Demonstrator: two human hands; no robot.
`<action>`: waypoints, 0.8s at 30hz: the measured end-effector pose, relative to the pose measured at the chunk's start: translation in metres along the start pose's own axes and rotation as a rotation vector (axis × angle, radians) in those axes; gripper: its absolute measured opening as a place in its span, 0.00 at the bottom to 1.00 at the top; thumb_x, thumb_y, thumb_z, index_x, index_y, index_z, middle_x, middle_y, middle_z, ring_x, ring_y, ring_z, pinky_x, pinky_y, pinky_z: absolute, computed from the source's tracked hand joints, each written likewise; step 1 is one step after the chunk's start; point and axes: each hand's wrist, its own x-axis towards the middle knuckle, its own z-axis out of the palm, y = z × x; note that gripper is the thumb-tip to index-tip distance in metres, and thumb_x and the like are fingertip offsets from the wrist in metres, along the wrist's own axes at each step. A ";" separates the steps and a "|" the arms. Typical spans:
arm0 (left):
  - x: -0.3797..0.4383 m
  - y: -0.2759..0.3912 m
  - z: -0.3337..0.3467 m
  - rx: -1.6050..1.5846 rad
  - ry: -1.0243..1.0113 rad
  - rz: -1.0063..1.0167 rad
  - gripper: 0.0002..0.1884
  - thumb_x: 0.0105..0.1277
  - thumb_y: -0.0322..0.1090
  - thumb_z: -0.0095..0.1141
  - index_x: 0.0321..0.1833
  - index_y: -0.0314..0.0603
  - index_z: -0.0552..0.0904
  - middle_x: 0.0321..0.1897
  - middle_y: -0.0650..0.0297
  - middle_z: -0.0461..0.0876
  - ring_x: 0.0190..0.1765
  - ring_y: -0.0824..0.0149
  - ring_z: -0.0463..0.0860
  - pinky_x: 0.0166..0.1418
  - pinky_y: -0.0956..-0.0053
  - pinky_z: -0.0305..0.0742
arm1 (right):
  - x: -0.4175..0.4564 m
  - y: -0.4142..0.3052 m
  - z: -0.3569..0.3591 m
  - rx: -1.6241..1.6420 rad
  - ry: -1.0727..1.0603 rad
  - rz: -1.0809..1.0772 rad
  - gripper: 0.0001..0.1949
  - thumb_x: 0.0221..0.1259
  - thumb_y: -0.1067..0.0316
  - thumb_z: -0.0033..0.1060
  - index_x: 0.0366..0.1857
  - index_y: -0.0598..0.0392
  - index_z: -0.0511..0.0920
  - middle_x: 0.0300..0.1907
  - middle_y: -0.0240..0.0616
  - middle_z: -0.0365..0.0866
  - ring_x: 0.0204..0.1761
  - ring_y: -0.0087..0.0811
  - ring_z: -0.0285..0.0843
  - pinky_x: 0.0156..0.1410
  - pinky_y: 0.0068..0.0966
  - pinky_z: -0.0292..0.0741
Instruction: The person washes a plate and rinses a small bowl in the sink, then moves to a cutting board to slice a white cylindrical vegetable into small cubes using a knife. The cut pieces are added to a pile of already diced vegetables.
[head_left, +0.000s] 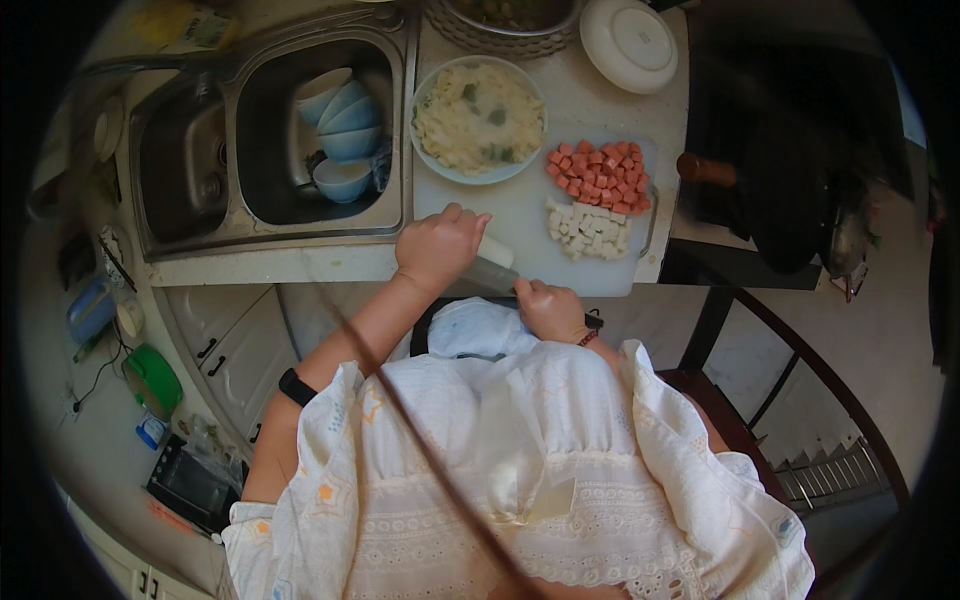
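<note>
In my right hand (551, 311) is a knife, its black handle end showing past my wrist. The knife blade (491, 275) points left along the near side of a white cutting board (525, 217). My left hand (442, 244) is curled over a white food piece (496, 251), probably a peeled vegetable, close to the blade. Its fingers hide part of the piece and the blade's tip. On the board's right side lie pink diced sausage or ham (600, 176) and, nearer me, white diced pieces (589, 229).
Behind the board stand a plate of pale food (480, 120), a metal bowl (517, 13) and an overturned white plate (628, 43). A double sink (319, 225) at left holds stacked blue bowls (349, 142). On the right, a wooden pan handle (706, 170) points towards the board.
</note>
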 end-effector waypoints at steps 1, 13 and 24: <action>-0.001 0.003 -0.001 0.016 0.001 0.015 0.17 0.64 0.47 0.54 0.19 0.49 0.75 0.19 0.66 0.74 0.16 0.60 0.77 0.18 0.67 0.70 | -0.002 0.002 0.002 0.012 0.004 -0.007 0.03 0.49 0.71 0.53 0.28 0.51 0.72 0.20 0.38 0.78 0.19 0.38 0.79 0.22 0.33 0.75; 0.005 0.000 -0.017 -0.101 -0.059 0.075 0.15 0.58 0.49 0.59 0.34 0.45 0.77 0.35 0.61 0.77 0.33 0.57 0.81 0.35 0.64 0.77 | 0.002 0.006 -0.017 0.048 0.084 -0.024 0.03 0.49 0.71 0.53 0.28 0.53 0.73 0.19 0.40 0.79 0.20 0.40 0.80 0.22 0.34 0.74; 0.001 0.015 -0.037 0.034 -0.493 0.503 0.23 0.41 0.43 0.68 0.37 0.40 0.74 0.40 0.58 0.74 0.48 0.57 0.75 0.52 0.64 0.70 | -0.006 0.022 -0.040 0.005 0.066 -0.066 0.01 0.49 0.71 0.53 0.26 0.52 0.75 0.20 0.40 0.80 0.23 0.40 0.82 0.24 0.35 0.76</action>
